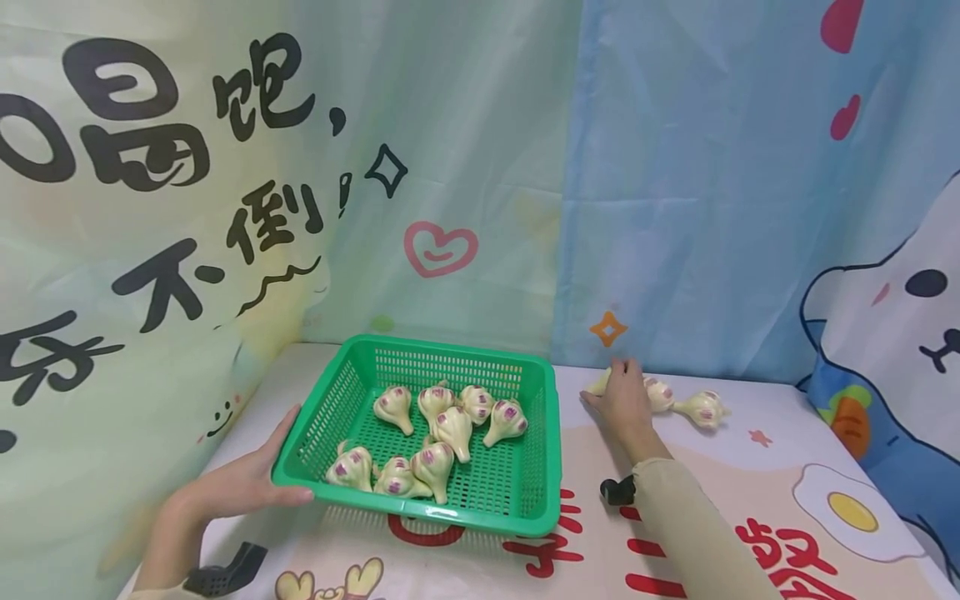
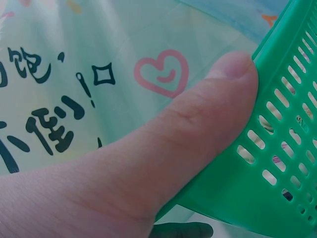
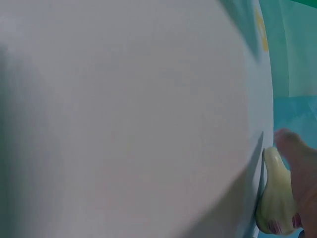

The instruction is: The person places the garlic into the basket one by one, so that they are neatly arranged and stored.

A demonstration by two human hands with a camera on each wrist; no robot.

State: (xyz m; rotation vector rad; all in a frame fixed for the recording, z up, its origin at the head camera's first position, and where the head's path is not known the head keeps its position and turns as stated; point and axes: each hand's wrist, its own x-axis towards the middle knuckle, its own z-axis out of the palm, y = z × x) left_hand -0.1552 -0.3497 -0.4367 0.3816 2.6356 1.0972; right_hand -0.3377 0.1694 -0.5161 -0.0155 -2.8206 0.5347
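A green plastic basket [image 1: 546,433] stands in the middle of the head view, with several purple-flecked garlic bulbs [image 1: 453,429] inside. My left hand [image 1: 251,475] holds its near left corner. The left wrist view shows the thumb [image 2: 213,109] along the basket's slotted wall [image 2: 223,183]. To the right of the basket, my right hand [image 1: 624,404] grips a garlic bulb [image 1: 600,384] at the table's back; the hand hides most of it. In the right wrist view, that garlic bulb [image 3: 276,198] shows its pale neck beside a finger [image 3: 299,163].
Two more garlic bulbs, a nearer one [image 1: 705,409] and another [image 1: 658,394], lie just right of my right hand. A printed cloth [image 1: 720,492] covers the table. Curtains [image 1: 465,167] with drawings and lettering hang behind and at the left.
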